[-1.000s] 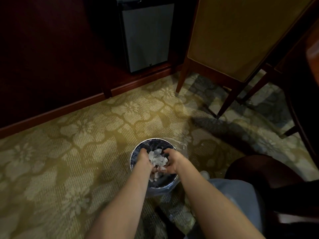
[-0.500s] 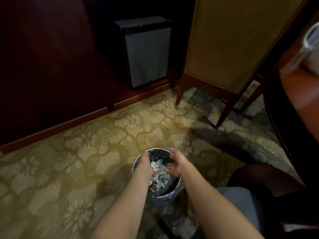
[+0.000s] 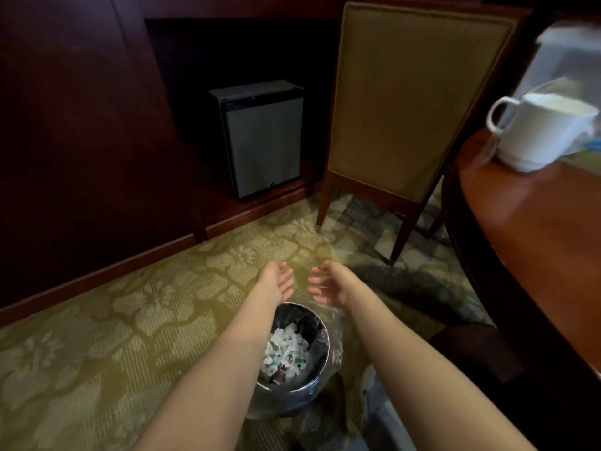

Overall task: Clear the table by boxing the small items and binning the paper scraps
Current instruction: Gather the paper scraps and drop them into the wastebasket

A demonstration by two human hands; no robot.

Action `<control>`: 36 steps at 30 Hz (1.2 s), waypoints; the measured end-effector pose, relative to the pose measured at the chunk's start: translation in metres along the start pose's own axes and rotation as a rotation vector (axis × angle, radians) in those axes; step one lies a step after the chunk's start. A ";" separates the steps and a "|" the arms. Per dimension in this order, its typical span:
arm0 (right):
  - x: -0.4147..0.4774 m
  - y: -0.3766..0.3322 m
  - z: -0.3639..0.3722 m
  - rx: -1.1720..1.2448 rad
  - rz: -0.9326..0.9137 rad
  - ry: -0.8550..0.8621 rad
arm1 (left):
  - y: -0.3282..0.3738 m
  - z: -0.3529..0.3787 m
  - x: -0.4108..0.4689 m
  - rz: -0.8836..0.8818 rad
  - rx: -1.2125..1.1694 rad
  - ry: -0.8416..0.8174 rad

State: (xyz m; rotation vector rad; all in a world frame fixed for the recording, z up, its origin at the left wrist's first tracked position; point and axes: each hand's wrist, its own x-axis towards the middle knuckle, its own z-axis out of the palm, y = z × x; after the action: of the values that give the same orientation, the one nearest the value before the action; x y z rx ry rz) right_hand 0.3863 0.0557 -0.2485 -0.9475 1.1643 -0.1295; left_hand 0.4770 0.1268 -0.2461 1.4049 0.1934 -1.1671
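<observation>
"What have the hands got hold of?"

"Nothing. The left hand and the right hand are both wide open, fingers loose and spread. The palms are turned toward each other with a gap between. They hang over the patterned carpet, just past the far rim of the waste bin."

"And the paper scraps?"

"Down inside the bin, a heap of white bits with some green and dark print. The bin is round and shiny, with a clear plastic liner folded over its rim. It stands on the carpet between the forearms, and the left forearm crosses its near-left edge."

"The table?"

"Off to the right, polished wood with a curved edge. A white cup stands near that edge, handle to the left. Behind it is a pale translucent container, too blurred to make out."

"Anything else?"

"An upholstered chair shows its back beside the table, and a grey mini fridge sits in a dark wooden alcove."
</observation>
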 end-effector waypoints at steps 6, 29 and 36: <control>-0.039 -0.052 -0.013 -0.022 -0.144 0.001 | 0.036 0.034 -0.030 0.095 0.018 -0.103; -0.218 -0.127 -0.190 0.223 -0.501 0.365 | 0.050 0.199 -0.196 0.265 0.220 -0.632; -0.253 -0.109 -0.247 0.290 -0.514 0.491 | 0.021 0.246 -0.236 0.255 0.254 -0.778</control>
State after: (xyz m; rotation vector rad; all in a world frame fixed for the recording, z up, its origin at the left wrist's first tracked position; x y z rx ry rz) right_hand 0.1137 -0.0148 -0.0083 -0.9620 1.2737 -0.9645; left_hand 0.2538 0.0402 -0.0023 1.0504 -0.6806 -1.4634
